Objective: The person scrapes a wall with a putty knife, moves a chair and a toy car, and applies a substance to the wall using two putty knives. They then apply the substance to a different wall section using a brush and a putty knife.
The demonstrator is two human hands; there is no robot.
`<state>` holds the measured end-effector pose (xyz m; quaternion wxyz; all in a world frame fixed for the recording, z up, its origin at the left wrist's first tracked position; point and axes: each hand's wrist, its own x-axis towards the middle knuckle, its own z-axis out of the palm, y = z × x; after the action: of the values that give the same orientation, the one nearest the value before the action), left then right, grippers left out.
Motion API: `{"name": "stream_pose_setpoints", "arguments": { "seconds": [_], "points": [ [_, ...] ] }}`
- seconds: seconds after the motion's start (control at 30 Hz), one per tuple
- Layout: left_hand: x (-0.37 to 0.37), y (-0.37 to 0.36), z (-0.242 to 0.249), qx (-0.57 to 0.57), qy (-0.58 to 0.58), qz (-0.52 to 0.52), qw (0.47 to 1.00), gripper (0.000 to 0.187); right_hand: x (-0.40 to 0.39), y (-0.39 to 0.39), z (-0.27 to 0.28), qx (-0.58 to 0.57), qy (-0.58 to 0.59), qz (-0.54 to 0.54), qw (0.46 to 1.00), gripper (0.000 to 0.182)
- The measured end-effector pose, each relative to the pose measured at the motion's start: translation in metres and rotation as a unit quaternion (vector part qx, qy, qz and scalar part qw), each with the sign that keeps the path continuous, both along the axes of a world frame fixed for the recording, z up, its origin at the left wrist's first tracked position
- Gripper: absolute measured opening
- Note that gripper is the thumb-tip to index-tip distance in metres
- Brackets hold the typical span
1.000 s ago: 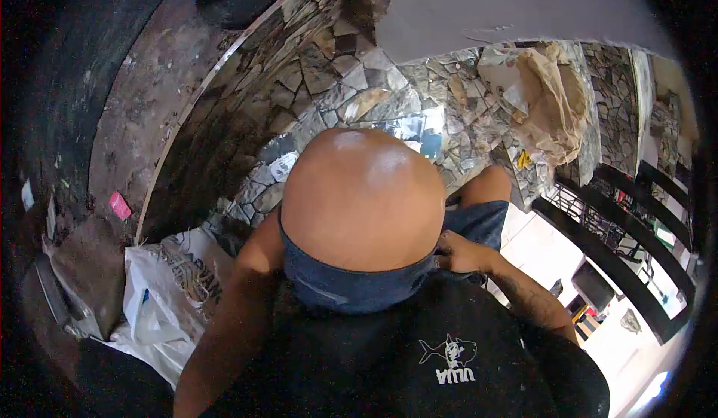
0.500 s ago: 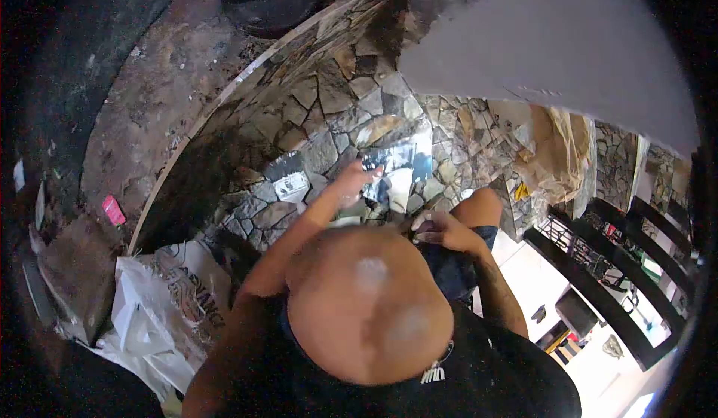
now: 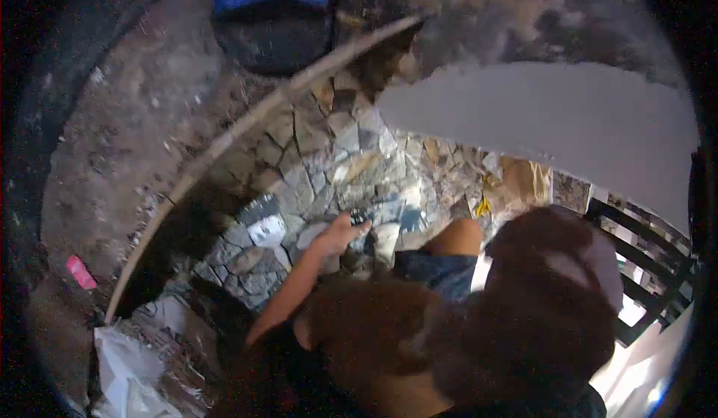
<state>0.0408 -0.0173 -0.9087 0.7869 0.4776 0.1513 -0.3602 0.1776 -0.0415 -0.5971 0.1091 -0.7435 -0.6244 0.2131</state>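
Note:
My left hand reaches over the irregular stone paving, with its fingers curled at a small dark thing that I cannot make out. Pale and dark stones lie right around it, and a whitish flat stone is to its left. My right hand appears as a large, dark blur close to the camera on the right; its fingers are smeared, so whether it holds anything is hidden. My bent knee sticks out between the two hands.
A curved low wall edge runs along the left. Beyond it are a blue and black container and a pink object. White sacks lie lower left. At right are brown paper, a yellow item and dark slats.
My right hand has risen from beside my knee to close before the camera. The view has shifted and tilted. My left hand stays low over the stones.

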Motion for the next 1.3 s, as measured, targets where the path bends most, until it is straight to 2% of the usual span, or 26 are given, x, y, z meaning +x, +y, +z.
{"name": "stream_pose_setpoints", "arguments": {
  "seconds": [0.03, 0.07, 0.1, 0.13, 0.2, 0.23, 0.33, 0.37, 0.47, 0.5, 0.6, 0.63, 0.73, 0.77, 0.93, 1.1, 1.17, 1.3],
  "points": [
    [-0.004, -0.007, -0.004, -0.023, 0.010, 0.038, 0.999, 0.029, -0.003, 0.006, 0.007, 0.010, -0.005, 0.023, 1.000, 0.021],
    [-0.012, -0.020, -0.031, -0.093, 0.035, 0.082, 0.992, 0.031, -0.005, 0.011, 0.014, 0.016, -0.005, 0.043, 0.999, 0.021],
    [-0.002, -0.007, -0.013, -0.037, 0.010, 0.014, 0.999, 0.031, -0.008, 0.016, 0.020, 0.023, -0.007, 0.061, 0.998, 0.021],
    [-0.006, -0.007, -0.017, -0.084, -0.005, 0.045, 0.995, 0.027, -0.011, 0.019, 0.025, 0.031, -0.005, 0.075, 0.997, 0.021],
    [-0.007, -0.009, -0.017, -0.155, 0.078, 0.076, 0.982, 0.021, -0.019, 0.022, 0.034, 0.043, -0.007, 0.103, 0.994, 0.021],
    [-0.005, -0.007, -0.004, -0.183, 0.039, 0.113, 0.976, 0.014, -0.021, 0.022, 0.038, 0.046, -0.008, 0.107, 0.993, 0.021],
    [-0.005, -0.011, -0.018, -0.164, 0.000, 0.071, 0.984, 0.017, -0.028, 0.020, 0.047, 0.056, -0.004, 0.115, 0.992, 0.020],
    [-0.008, -0.008, -0.020, -0.067, -0.051, 0.033, 0.996, 0.017, -0.030, 0.018, 0.048, 0.057, -0.002, 0.117, 0.991, 0.020],
    [-0.003, -0.009, 0.000, -0.145, 0.071, 0.090, 0.983, 0.017, -0.037, 0.015, 0.055, 0.061, -0.001, 0.130, 0.990, 0.020],
    [0.000, -0.014, 0.010, -0.157, 0.074, 0.144, 0.974, 0.020, -0.037, 0.014, 0.056, 0.060, -0.002, 0.124, 0.991, 0.020],
    [0.001, 0.005, 0.017, -0.007, -0.003, 0.014, 1.000, 0.011, -0.043, 0.013, 0.053, 0.070, 0.011, 0.117, 0.991, 0.020],
    [-0.003, -0.004, -0.005, -0.050, -0.010, 0.054, 0.997, 0.011, -0.041, 0.014, 0.051, 0.068, 0.011, 0.118, 0.991, 0.020],
    [-0.005, -0.009, -0.008, -0.161, 0.096, 0.103, 0.977, 0.013, -0.037, 0.019, 0.047, 0.069, 0.015, 0.117, 0.991, 0.020],
    [-0.004, -0.006, -0.010, -0.123, 0.056, 0.087, 0.987, 0.015, -0.038, 0.021, 0.046, 0.069, 0.013, 0.120, 0.990, 0.021],
    [-0.006, -0.005, -0.008, -0.150, 0.028, 0.112, 0.982, 0.015, -0.043, 0.031, 0.050, 0.062, 0.011, 0.129, 0.990, 0.021],
    [-0.012, -0.001, -0.016, -0.067, -0.121, 0.064, 0.988, 0.010, -0.039, 0.032, 0.049, 0.060, 0.002, 0.103, 0.993, 0.021],
    [-0.008, -0.010, -0.022, -0.059, -0.140, 0.074, 0.986, 0.010, -0.035, 0.030, 0.049, 0.058, -0.004, 0.090, 0.994, 0.021],
    [-0.015, -0.022, -0.035, -0.074, -0.053, 0.134, 0.987, 0.012, -0.028, 0.025, 0.043, 0.051, -0.006, 0.047, 0.998, 0.022]
  ]
}}
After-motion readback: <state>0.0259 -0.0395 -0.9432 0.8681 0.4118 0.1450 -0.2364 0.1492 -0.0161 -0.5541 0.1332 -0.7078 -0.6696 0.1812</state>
